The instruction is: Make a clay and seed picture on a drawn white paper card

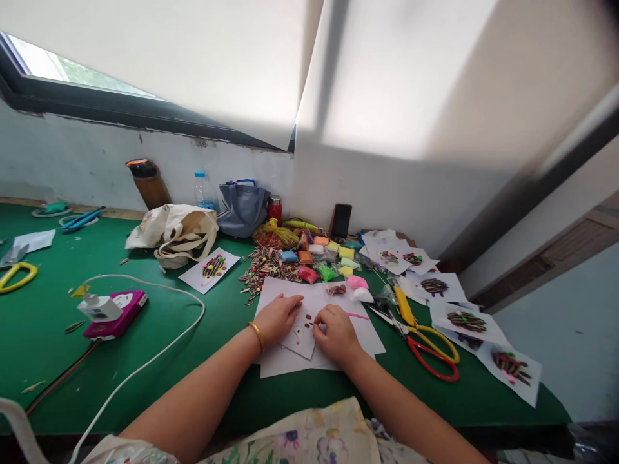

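Observation:
My left hand (279, 317), with a gold bangle at the wrist, lies with its fingers stretched over a small white card (300, 348). My right hand (337, 333) is closed in a pinch at the card's right edge; whatever its fingertips hold is too small or hidden to name. Between the hands, small brown bits (308, 316) lie on the card. Larger white paper sheets (285, 370) are underneath. Just beyond the right hand are brown clay (336, 290) in clear wrap, pink clay (357, 282), white clay (362, 295) and a thin pink strip (358, 316).
Striped sunflower seeds (265, 269) are heaped behind the papers, beside colourful clay packets (305, 258). Red-and-yellow-handled scissors (432, 354) and a yellow cutter (405, 306) lie right, near several decorated cards (469, 320). A magenta power strip (116, 316) and white cable (159, 351) are left.

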`<state>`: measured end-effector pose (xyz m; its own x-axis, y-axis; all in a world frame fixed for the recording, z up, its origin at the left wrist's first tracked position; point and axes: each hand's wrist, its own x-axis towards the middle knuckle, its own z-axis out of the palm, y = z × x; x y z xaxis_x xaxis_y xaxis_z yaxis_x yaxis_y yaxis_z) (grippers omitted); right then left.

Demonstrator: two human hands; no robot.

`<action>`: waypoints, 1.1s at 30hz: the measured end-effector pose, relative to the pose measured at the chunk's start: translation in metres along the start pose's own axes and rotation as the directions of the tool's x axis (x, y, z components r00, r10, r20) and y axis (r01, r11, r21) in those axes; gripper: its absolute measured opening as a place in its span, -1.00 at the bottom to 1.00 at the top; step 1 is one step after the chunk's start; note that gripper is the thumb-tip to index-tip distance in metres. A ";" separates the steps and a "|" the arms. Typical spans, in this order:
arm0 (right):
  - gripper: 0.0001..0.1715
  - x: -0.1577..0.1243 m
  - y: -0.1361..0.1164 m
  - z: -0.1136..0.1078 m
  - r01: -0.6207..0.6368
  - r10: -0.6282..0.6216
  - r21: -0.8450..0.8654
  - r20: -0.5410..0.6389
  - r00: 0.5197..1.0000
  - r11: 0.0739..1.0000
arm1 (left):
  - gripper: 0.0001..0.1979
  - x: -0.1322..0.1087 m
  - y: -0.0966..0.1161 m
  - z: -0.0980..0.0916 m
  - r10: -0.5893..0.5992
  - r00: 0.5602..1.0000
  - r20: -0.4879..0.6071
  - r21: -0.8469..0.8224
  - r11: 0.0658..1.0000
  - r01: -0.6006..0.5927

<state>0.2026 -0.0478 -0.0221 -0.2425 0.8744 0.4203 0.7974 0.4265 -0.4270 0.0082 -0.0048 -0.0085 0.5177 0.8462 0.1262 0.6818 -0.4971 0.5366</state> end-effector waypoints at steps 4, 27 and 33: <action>-0.88 0.000 0.002 -0.001 -0.029 0.028 0.020 0.060 0.998 0.999 | -0.59 0.000 0.000 0.000 0.001 1.000 0.002 0.000 1.000 -0.001; -0.87 -0.001 0.003 0.002 -0.031 0.030 0.005 0.072 0.997 1.000 | -0.58 0.001 -0.002 0.001 -0.003 1.000 -0.007 0.010 1.000 0.003; -0.87 0.001 0.003 0.000 -0.049 0.046 0.024 0.099 0.994 0.999 | -0.58 0.000 -0.001 0.000 -0.001 1.000 -0.004 0.001 1.000 0.001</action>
<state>0.2051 -0.0459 -0.0232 -0.2590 0.9116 0.3192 0.7948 0.3889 -0.4658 0.0079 -0.0043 -0.0090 0.5152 0.8473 0.1292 0.6825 -0.4968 0.5361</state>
